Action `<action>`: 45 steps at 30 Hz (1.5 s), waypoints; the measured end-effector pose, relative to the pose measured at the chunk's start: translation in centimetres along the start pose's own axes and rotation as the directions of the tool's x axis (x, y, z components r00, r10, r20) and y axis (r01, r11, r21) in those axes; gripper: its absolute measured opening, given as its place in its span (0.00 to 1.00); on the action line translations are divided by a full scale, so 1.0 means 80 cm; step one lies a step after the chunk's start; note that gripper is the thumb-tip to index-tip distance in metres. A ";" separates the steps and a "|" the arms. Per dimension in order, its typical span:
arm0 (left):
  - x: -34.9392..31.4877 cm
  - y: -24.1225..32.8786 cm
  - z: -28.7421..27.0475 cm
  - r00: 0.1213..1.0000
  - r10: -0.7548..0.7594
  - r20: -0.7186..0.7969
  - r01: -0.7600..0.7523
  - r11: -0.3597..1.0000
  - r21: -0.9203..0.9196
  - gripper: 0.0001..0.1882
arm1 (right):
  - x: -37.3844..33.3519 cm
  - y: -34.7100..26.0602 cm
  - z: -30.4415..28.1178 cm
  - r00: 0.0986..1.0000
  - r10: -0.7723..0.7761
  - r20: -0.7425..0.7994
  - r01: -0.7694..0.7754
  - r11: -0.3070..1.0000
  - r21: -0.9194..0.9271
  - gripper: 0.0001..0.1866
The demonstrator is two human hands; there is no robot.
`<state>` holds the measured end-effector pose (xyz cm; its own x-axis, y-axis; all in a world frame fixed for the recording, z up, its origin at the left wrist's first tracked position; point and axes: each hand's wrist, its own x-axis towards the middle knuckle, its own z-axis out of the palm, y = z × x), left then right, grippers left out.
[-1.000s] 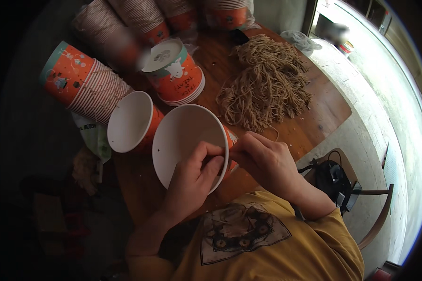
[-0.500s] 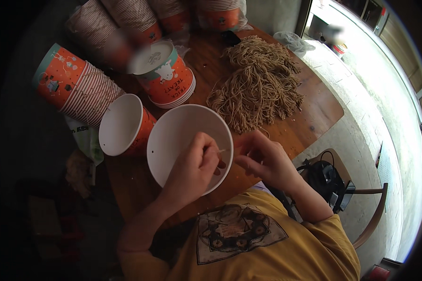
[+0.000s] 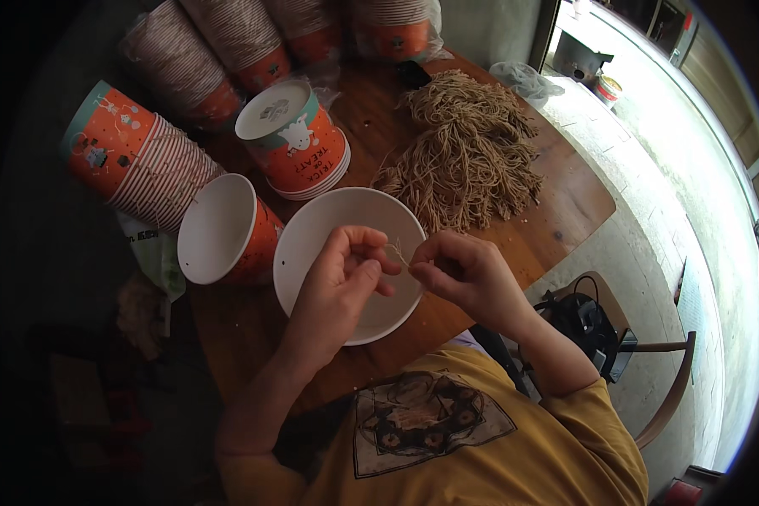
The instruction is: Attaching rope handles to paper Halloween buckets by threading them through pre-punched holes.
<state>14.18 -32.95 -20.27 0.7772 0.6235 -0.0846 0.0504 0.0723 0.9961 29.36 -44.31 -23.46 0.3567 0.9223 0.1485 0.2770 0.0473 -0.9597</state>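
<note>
A white-lined paper bucket [image 3: 312,223] stands mouth up before me, a small dark hole in its left wall. Over its right rim, my right hand [image 3: 468,274] is closed in a pinch on the end of a thin tan cord [image 3: 399,250]. My left hand [image 3: 337,282] hovers above the bucket's mouth, its fingers loosely curled and apart, the fingertips close to the cord. Whether they touch it is hard to see. Where the rest of the cord runs is hidden. A large heap of tan cords [image 3: 472,160] lies on the table beyond my right hand.
Left of the bucket, another orange bucket [image 3: 219,228] leans on its side. Behind stands an upturned orange stack [image 3: 287,135]. A long nested stack [image 3: 143,160] lies at the left, and several plastic-wrapped stacks [image 3: 236,42] line the back of the wooden table [image 3: 565,194]. A chair [image 3: 670,396] stands right.
My left hand has loosened and its fingers have spread. My right hand has moved left and closed on the cord end. The bucket has shifted slightly right.
</note>
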 end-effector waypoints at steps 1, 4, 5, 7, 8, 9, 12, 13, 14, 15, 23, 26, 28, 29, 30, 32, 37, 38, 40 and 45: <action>0.001 0.002 0.001 1.000 0.002 0.000 -0.002 1.000 -0.001 0.06 | 0.000 0.002 0.001 1.000 -0.001 0.000 0.001 1.000 -0.002 0.05; 0.003 0.006 0.007 0.976 -0.176 0.129 0.187 0.979 -0.082 0.07 | -0.002 0.012 0.004 1.000 0.002 -0.017 -0.002 1.000 0.031 0.06; 0.004 0.000 0.006 0.979 -0.147 0.141 0.157 0.986 -0.062 0.07 | -0.003 0.014 0.007 1.000 -0.007 -0.026 0.009 0.997 0.083 0.06; 0.005 -0.004 0.005 0.981 -0.116 0.154 0.124 0.991 -0.043 0.07 | -0.002 0.014 0.008 0.999 -0.018 -0.035 0.023 0.991 0.133 0.06; 0.007 -0.006 0.005 0.982 -0.115 0.150 0.126 0.990 -0.067 0.08 | -0.002 0.013 0.007 0.999 -0.025 -0.034 0.027 0.996 0.080 0.06; 0.008 -0.006 0.006 0.983 -0.114 0.146 0.128 0.988 -0.091 0.08 | -0.002 0.012 0.005 0.999 -0.031 -0.033 0.032 0.999 0.027 0.07; 0.012 -0.002 0.010 0.991 -0.092 0.094 0.103 0.987 -0.120 0.09 | -0.005 -0.006 -0.016 0.998 -0.063 0.022 0.065 0.994 -0.089 0.08; 0.014 0.002 0.011 0.991 -0.090 0.096 0.101 0.987 -0.123 0.09 | -0.005 -0.016 -0.027 0.998 -0.064 0.022 0.065 0.994 -0.092 0.08; 0.015 0.008 0.013 0.988 -0.116 0.101 0.132 0.977 -0.167 0.09 | -0.005 -0.028 -0.041 0.986 -0.120 0.112 0.141 0.969 -0.201 0.09; 0.016 0.011 0.015 0.984 -0.143 0.107 0.163 0.964 -0.212 0.09 | -0.003 -0.041 -0.051 0.964 -0.165 0.207 0.223 0.928 -0.298 0.09; 0.035 -0.002 0.015 0.953 -0.127 0.276 0.173 0.974 -0.148 0.07 | 0.076 -0.057 -0.054 0.827 -0.364 0.429 0.421 0.906 -0.044 0.07; 0.032 -0.002 0.017 0.942 -0.149 0.301 0.206 0.964 -0.166 0.06 | 0.094 -0.048 -0.054 0.856 -0.256 0.450 0.276 0.961 0.021 0.06; 0.030 0.001 0.018 0.938 -0.146 0.315 0.216 0.956 -0.200 0.06 | 0.097 -0.035 -0.052 0.875 -0.253 0.412 0.283 0.959 -0.012 0.05; 0.029 0.001 0.018 0.929 -0.166 0.330 0.239 0.952 -0.193 0.06 | 0.100 -0.027 -0.051 0.890 -0.251 0.380 0.288 0.957 -0.042 0.05; 0.029 0.002 0.018 0.920 -0.186 0.346 0.262 0.947 -0.187 0.06 | 0.099 -0.020 -0.051 0.890 -0.252 0.381 0.288 0.957 -0.041 0.05; 0.030 -0.001 0.017 0.923 -0.194 0.332 0.262 0.949 -0.176 0.07 | 0.091 -0.008 -0.056 0.916 -0.245 0.317 0.295 0.948 -0.121 0.05; 0.031 -0.002 0.017 0.938 -0.207 0.277 0.274 0.934 -0.229 0.07 | 0.041 -0.008 -0.055 0.856 -0.516 0.003 0.471 0.780 -0.412 0.08; 0.033 -0.001 0.018 0.941 -0.202 0.273 0.269 0.934 -0.236 0.07 | 0.024 -0.011 -0.052 0.908 -0.418 0.008 0.396 0.854 -0.337 0.08; 0.035 -0.002 0.019 0.941 -0.200 0.273 0.269 0.932 -0.245 0.07 | 0.007 -0.007 -0.042 0.916 -0.401 0.003 0.379 0.864 -0.332 0.07; 0.035 -0.005 0.017 0.932 -0.214 0.292 0.293 0.921 -0.258 0.08 | -0.010 -0.013 -0.028 0.913 -0.405 -0.043 0.339 0.814 -0.472 0.10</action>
<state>17.22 -32.29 -20.86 0.8967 0.3384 -0.2853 0.1123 0.4496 0.8862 30.76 -45.98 -22.05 0.2517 0.8067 0.5347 0.7673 0.1703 -0.6182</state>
